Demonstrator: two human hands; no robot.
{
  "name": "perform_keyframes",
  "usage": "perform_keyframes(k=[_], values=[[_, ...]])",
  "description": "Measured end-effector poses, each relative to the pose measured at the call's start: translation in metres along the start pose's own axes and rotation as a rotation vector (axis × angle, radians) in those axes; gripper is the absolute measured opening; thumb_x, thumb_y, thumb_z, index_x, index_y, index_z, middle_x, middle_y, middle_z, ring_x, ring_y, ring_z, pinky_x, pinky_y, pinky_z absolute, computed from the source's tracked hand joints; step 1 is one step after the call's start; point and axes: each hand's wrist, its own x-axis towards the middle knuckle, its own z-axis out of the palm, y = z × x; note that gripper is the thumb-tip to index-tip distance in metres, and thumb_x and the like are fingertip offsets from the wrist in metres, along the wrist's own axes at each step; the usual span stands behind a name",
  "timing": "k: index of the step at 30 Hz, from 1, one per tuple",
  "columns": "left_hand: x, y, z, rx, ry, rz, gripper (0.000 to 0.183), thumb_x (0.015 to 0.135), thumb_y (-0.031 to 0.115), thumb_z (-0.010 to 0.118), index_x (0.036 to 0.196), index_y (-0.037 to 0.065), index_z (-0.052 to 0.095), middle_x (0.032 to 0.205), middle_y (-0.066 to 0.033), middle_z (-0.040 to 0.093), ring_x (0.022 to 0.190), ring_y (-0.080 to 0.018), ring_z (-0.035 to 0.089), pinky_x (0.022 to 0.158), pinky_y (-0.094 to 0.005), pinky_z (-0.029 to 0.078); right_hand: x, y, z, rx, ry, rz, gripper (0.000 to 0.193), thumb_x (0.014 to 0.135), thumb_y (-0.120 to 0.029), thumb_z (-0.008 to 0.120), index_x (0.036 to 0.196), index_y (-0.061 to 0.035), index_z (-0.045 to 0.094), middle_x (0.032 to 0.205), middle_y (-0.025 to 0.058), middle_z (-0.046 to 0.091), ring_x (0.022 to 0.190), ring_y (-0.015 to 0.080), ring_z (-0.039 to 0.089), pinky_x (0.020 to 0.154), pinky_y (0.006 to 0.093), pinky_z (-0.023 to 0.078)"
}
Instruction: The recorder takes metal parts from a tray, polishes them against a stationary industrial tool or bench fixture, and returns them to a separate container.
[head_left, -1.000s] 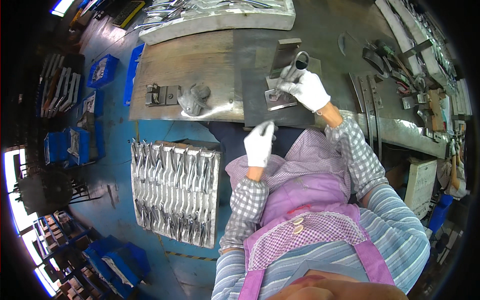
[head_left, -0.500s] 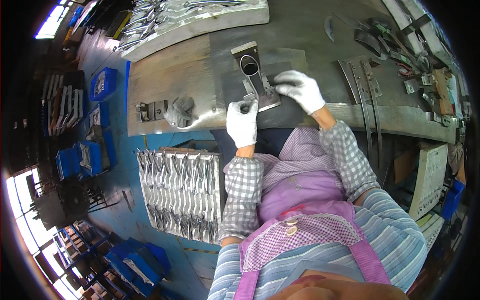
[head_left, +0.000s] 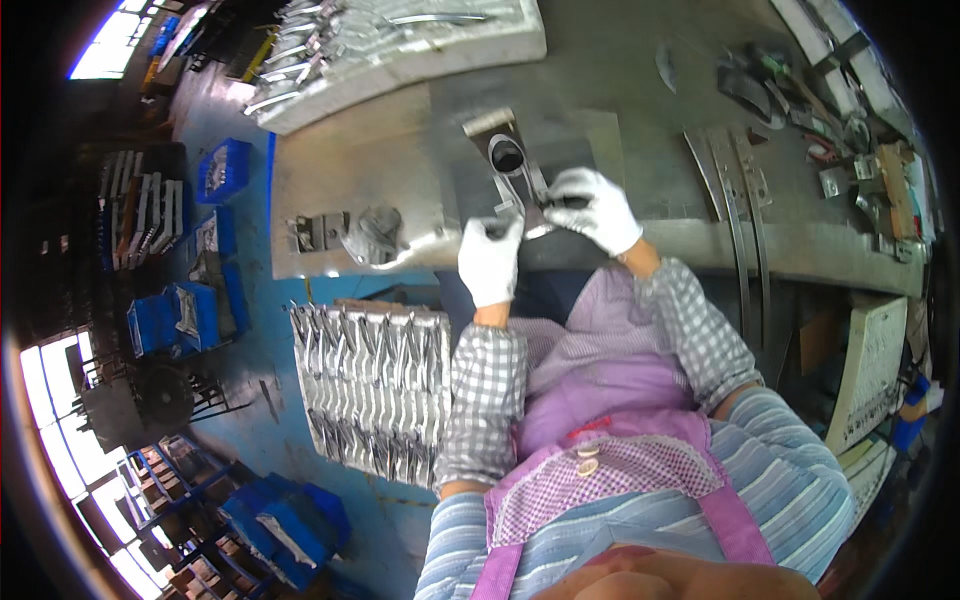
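Observation:
A metal part with a round ring (head_left: 507, 153) at its far end and a narrow, handle-like stem lies in a small steel fixture (head_left: 490, 123) on the workbench. My left hand (head_left: 490, 262), in a white glove, is closed at the near end of the stem, thumb and fingertips pinched there. On the fixture's right side is my right hand (head_left: 597, 213), also gloved in white. Its fingers and thumb curl in against the fixture's near right edge; what lies between them is hidden and slightly blurred.
A pale rack (head_left: 440, 50) of shiny metal pieces sits at the far left of the bench; another filled rack (head_left: 375, 390) stands below its front edge. A grey cloth (head_left: 374, 236) lies by a small metal block (head_left: 317, 232). Long metal strips (head_left: 735, 200) and hand tools (head_left: 780, 90) lie right.
My right hand has come left onto the fixture's side, its fingers curling in. My left hand stays at the stem's near end. The whole view has shifted slightly.

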Motion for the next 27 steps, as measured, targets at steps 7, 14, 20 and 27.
perform_keyframes(k=[7,14,20,27], values=[[0.001,0.004,-0.002,-0.045,-0.11,-0.102,0.037,0.085,0.035,0.08,0.099,0.003,0.069,0.08,-0.0083,0.069,0.074,-0.0171,0.065,0.073,-0.0304,0.052,-0.001,0.002,0.002,0.059,-0.026,0.165,0.02,0.076,-0.02,0.082,0.092,-0.0088,0.076,0.098,0.0038,0.073,0.092,0.0226,0.069,0.082,0.0338,0.055],[-0.002,-0.012,-0.031,-0.25,-0.108,0.115,0.04,0.091,0.032,0.071,0.118,0.003,0.067,0.111,-0.0165,0.07,0.103,-0.0301,0.068,0.091,-0.0381,0.053,0.018,-0.057,0.044,-0.016,-0.128,0.468,0.036,0.087,-0.021,0.079,0.115,0.0004,0.07,0.093,0.0098,0.075,0.079,0.0145,0.069,0.072,0.0291,0.056],[-0.064,-0.084,-0.094,-0.827,0.011,-0.299,0.043,0.09,0.025,0.072,0.123,-0.001,0.062,0.116,-0.0173,0.068,0.101,-0.0295,0.068,0.092,-0.0365,0.053,-0.029,-0.121,0.139,-0.576,-0.974,0.069,0.03,0.087,-0.021,0.072,0.114,-0.0082,0.071,0.106,0.019,0.072,0.093,0.0313,0.072,0.08,0.0362,0.057],[-0.06,-0.395,-0.273,0.618,0.306,-0.528,0.026,0.092,0.017,0.06,0.111,0.001,0.067,0.103,-0.024,0.07,0.095,-0.0405,0.069,0.082,-0.0487,0.055,-0.032,-0.115,0.16,-0.239,-0.875,0.079,0.029,0.089,-0.024,0.07,0.115,-0.011,0.071,0.112,0.012,0.072,0.098,0.0327,0.069,0.085,0.039,0.055]])
